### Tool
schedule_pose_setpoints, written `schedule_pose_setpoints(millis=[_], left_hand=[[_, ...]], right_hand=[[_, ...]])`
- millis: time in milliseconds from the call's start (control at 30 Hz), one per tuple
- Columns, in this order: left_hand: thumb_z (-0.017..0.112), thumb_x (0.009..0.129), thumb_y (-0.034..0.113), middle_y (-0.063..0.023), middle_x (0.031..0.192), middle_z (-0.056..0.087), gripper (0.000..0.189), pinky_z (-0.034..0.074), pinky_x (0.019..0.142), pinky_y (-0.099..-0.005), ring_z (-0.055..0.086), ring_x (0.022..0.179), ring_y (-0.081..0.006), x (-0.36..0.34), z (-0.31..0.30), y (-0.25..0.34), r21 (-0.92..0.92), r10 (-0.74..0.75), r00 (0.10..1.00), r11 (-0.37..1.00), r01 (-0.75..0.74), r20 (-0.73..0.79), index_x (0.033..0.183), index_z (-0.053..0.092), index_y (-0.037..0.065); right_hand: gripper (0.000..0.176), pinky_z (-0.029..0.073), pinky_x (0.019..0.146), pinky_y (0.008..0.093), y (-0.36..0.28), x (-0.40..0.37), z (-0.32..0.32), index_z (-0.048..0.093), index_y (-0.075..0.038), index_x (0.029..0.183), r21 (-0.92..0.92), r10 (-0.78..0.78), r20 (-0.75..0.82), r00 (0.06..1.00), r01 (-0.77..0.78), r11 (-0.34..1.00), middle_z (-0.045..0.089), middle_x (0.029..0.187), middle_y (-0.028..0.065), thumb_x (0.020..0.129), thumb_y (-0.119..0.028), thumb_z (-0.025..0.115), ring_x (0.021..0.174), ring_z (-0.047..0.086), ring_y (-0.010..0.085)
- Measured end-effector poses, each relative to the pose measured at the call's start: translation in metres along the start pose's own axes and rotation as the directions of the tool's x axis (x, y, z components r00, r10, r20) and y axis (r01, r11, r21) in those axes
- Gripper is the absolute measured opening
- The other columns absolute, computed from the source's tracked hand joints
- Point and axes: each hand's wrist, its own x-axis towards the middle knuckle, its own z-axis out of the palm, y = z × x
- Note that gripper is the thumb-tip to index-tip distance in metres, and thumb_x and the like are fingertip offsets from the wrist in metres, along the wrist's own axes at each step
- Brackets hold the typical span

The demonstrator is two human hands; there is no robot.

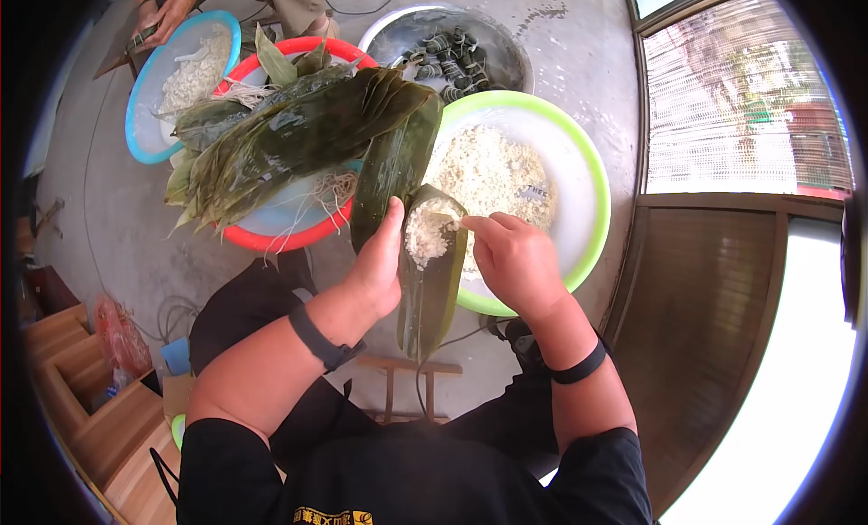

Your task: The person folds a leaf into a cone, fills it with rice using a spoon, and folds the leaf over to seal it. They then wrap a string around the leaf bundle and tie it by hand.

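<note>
My left hand (382,270) is closed round a long green leaf (425,312) folded into a cone, its tail hanging down toward me. White rice (429,231) fills the cone's open top. At the cone's right rim, my right hand (515,258) has its fingers pinched together; what they hold, if anything, I cannot tell. Just beyond both hands, a green-rimmed basin (592,177) contains loose rice (484,168). Another broad leaf (389,177) stands behind my left thumb, below a pile of wet leaves (289,132).
The leaf pile rests across a red-rimmed basin (249,240). Behind, a metal basin (511,50) holds several dark wrapped bundles (452,59). Another person's hands (167,18) work beside a blue-rimmed basin (137,132). A small wooden stool (411,367) stands below; a glazed door (701,281) is at right.
</note>
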Motion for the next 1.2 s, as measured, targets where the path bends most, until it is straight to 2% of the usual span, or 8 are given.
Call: schedule_pose_setpoints(millis=[167, 400, 633, 867, 967, 1067, 1100, 1200], left_hand=[[0.043, 0.104, 0.056, -0.0057, 0.139, 0.058, 0.061, 0.045, 0.106, -0.0383, 0.055, 0.125, -0.0192, -0.001, -0.009, 0.003, -0.027, 0.065, 0.996, 0.997, -0.067, -0.068, 0.142, 0.05, 0.008], [0.042, 0.106, 0.051, -0.0071, 0.14, 0.057, 0.06, 0.042, 0.108, -0.0376, 0.054, 0.125, -0.0206, -0.002, -0.025, 0.01, -0.019, 0.219, 0.954, 0.974, -0.228, -0.204, 0.141, 0.049, 0.003], [0.042, 0.106, 0.05, -0.008, 0.141, 0.056, 0.059, 0.041, 0.109, -0.0375, 0.053, 0.126, -0.0208, -0.005, -0.025, 0.013, -0.039, 0.219, 0.956, 0.972, -0.231, -0.196, 0.141, 0.049, 0.002], [0.049, 0.104, 0.05, -0.0071, 0.14, 0.057, 0.06, 0.041, 0.108, -0.036, 0.053, 0.126, -0.0195, -0.001, -0.026, 0.01, -0.054, 0.218, 0.96, 0.972, -0.231, -0.174, 0.14, 0.051, 0.001], [0.048, 0.104, 0.053, -0.0066, 0.14, 0.057, 0.062, 0.041, 0.109, -0.0362, 0.054, 0.126, -0.0197, 0.002, -0.025, 0.007, -0.057, 0.192, 0.966, 0.977, -0.204, -0.17, 0.14, 0.051, 0.003], [0.043, 0.104, 0.056, -0.0065, 0.138, 0.058, 0.063, 0.042, 0.108, -0.0374, 0.054, 0.126, -0.0199, -0.003, -0.005, 0.01, -0.062, 0.131, 0.982, 0.988, -0.14, -0.138, 0.14, 0.051, 0.005], [0.042, 0.105, 0.056, -0.0065, 0.138, 0.058, 0.063, 0.042, 0.108, -0.0376, 0.054, 0.126, -0.02, -0.005, 0.0, 0.01, -0.047, 0.133, 0.984, 0.989, -0.14, -0.115, 0.14, 0.051, 0.005], [0.037, 0.105, 0.058, -0.0067, 0.138, 0.058, 0.064, 0.043, 0.108, -0.0379, 0.054, 0.126, -0.02, -0.01, 0.014, 0.011, -0.003, 0.137, 0.989, 0.991, -0.137, -0.063, 0.142, 0.05, 0.006]], right_hand=[[0.018, 0.056, 0.071, 0.0418, 0.013, 0.007, 0.005, 0.072, -0.006, 0.102, 0.225, 0.17, -0.074, 0.983, -0.149, 0.963, 0.071, 0.092, 0.0148, 0.088, -0.003, 0.06, 0.08, 0.069, 0.0339], [0.028, 0.053, 0.082, 0.0457, 0.073, -0.013, 0.068, 0.068, -0.002, 0.115, 0.024, 0.267, 0.228, 0.936, -0.279, 0.96, 0.071, 0.101, 0.0224, 0.094, -0.005, 0.05, 0.094, 0.068, 0.0381], [0.031, 0.046, 0.064, 0.0265, 0.062, -0.007, 0.089, 0.066, 0.0, 0.122, 0.348, 0.488, 0.649, 0.584, -0.798, 0.492, 0.067, 0.085, 0.0031, 0.099, -0.017, 0.054, 0.07, 0.053, 0.0091], [0.03, 0.036, 0.057, 0.0197, 0.051, -0.002, 0.046, 0.064, 0.0, 0.125, 0.553, 0.534, 0.583, 0.612, -0.78, 0.291, 0.059, 0.082, -0.0032, 0.101, -0.014, 0.053, 0.064, 0.042, 0.0034], [0.028, 0.042, 0.06, 0.0226, 0.035, -0.007, 0.029, 0.063, 0.0, 0.126, 0.639, 0.489, 0.45, 0.747, -0.652, 0.408, 0.06, 0.083, -0.0003, 0.101, -0.01, 0.053, 0.068, 0.049, 0.0062], [0.028, 0.049, 0.067, 0.0288, 0.008, -0.015, 0.028, 0.061, 0.001, 0.126, 0.458, 0.194, 0.084, 0.977, -0.21, 0.864, 0.063, 0.085, 0.0069, 0.099, -0.004, 0.054, 0.073, 0.059, 0.0157], [0.03, 0.053, 0.072, 0.0438, -0.006, -0.01, 0.02, 0.063, -0.003, 0.122, 0.309, 0.114, 0.074, 0.991, -0.132, 0.942, 0.064, 0.088, 0.0179, 0.093, -0.001, 0.058, 0.079, 0.063, 0.0345], [0.031, 0.053, 0.071, 0.0434, -0.013, -0.011, 0.023, 0.064, -0.003, 0.119, 0.253, 0.091, 0.042, 0.995, -0.099, 0.962, 0.064, 0.089, 0.0167, 0.09, 0.002, 0.058, 0.08, 0.064, 0.0353]])
